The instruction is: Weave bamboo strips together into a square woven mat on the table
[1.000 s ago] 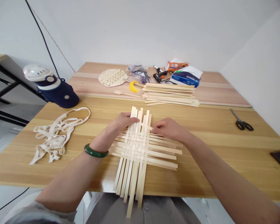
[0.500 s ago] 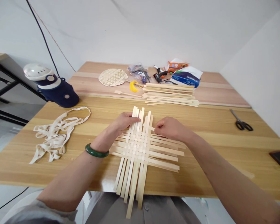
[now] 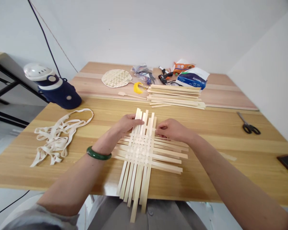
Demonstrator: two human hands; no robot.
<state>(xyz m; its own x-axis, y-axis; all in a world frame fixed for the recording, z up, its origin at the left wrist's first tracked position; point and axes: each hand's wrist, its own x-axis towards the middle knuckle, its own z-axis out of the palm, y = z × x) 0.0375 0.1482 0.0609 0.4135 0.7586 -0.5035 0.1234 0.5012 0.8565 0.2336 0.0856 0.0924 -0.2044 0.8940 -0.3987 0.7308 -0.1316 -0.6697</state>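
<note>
Inward since the earlier frame, the right hand has slid toward the weave. Well left of the left hand lies tangled cream webbing. That hand, open and flat, rests on the woven bamboo strips beneath it. Right of it, the right hand curls, fingertips at a strip end, its grip unclear.

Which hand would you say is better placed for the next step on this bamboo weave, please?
Probably the right hand: its fingers are at a crosswise bamboo strip near the top of the weave, while the left hand rests on the upright strips, seemingly holding them steady.
</note>
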